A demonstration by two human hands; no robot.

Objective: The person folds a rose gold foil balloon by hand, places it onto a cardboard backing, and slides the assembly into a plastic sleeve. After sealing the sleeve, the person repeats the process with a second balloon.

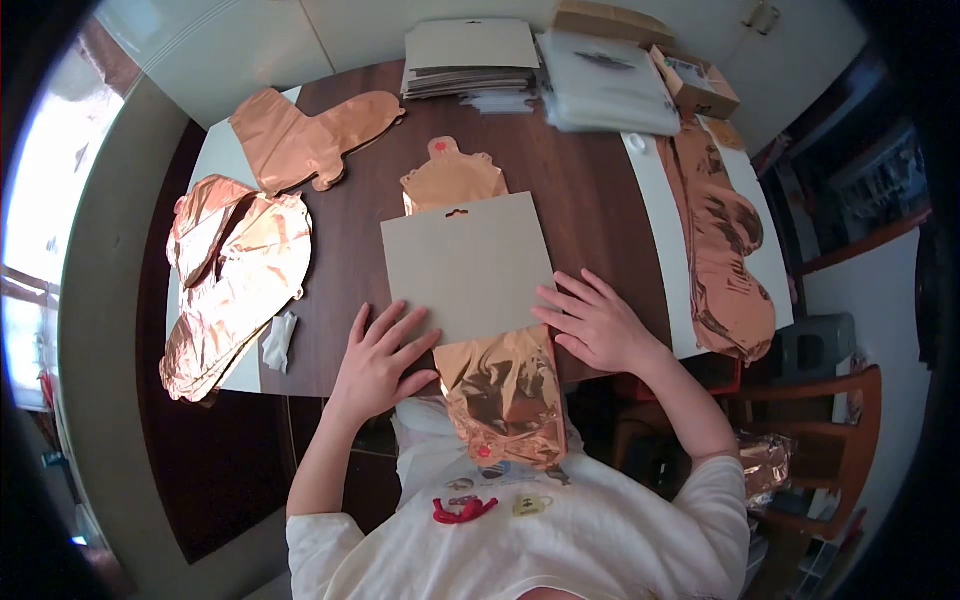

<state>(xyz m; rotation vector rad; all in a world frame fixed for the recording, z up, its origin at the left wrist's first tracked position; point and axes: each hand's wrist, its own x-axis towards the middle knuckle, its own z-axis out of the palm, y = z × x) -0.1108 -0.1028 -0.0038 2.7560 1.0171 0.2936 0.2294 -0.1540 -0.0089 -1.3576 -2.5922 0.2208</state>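
Note:
A grey cardboard sheet (465, 270) with a small hang slot at its top edge lies flat before me. Rose-gold foil sticks out past its far edge, a piece with a rounded tab and red mark (452, 180). More crinkled rose-gold foil (502, 395) hangs from the near edge over the table's front; whether both are one foil balloon is hidden under the card. My left hand (382, 362) rests with fingers spread at the card's lower left corner. Across from it, my right hand (600, 325) lies with fingers stretched over the card's right edge.
Flat rose-gold foil balloons lie at the left (250, 250), back left (315, 135) and right (725, 260). A cardboard stack (470, 50), clear plastic bags (610, 85) and a small box (700, 85) stand at the back. A crumpled white piece (280, 343) lies front left.

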